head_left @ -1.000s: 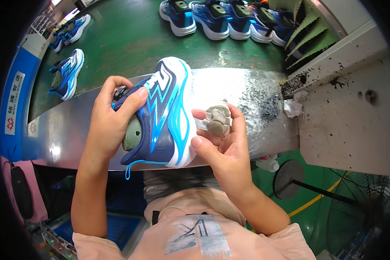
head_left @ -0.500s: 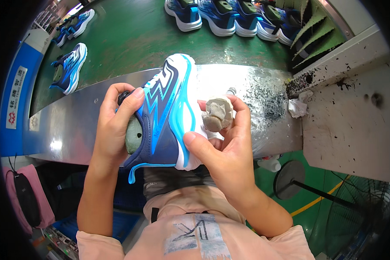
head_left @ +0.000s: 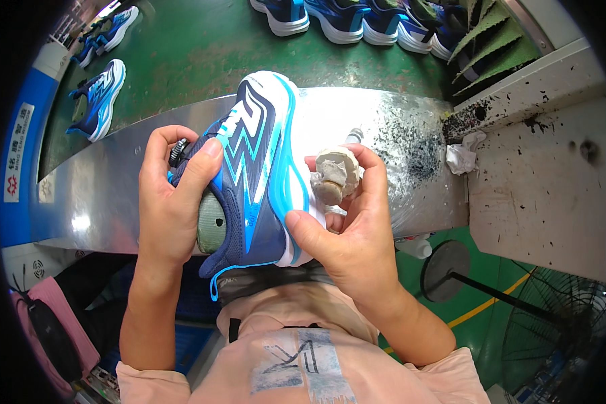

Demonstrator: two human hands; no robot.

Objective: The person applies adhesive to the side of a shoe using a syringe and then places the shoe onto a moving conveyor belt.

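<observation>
A navy, blue and white sneaker [head_left: 252, 172] is held on its side above the metal ledge, toe pointing away from me. A green shoe last [head_left: 211, 225] fills its opening. My left hand [head_left: 172, 195] is closed on the tongue and collar, thumb over the upper. On the sole side, my right hand [head_left: 350, 236] is also closed, its thumb pressed on the white-and-blue midsole near the heel. Its curled fingers carry a lumpy grey-white wad with a round brownish end [head_left: 337, 178]. What lies behind the wad is partly hidden.
Beyond the metal ledge [head_left: 135, 158] runs a green conveyor belt [head_left: 195, 47]. Several matching sneakers [head_left: 340, 23] stand at its far side, and another sneaker [head_left: 101, 97] lies left. A stained white machine panel [head_left: 545, 175] borders the right, with crumpled white paper [head_left: 463, 153] beside it.
The sneaker has turned slightly, its toe leaning a little more to the left. Both hands keep their hold. The surroundings have shifted slightly in the picture.
</observation>
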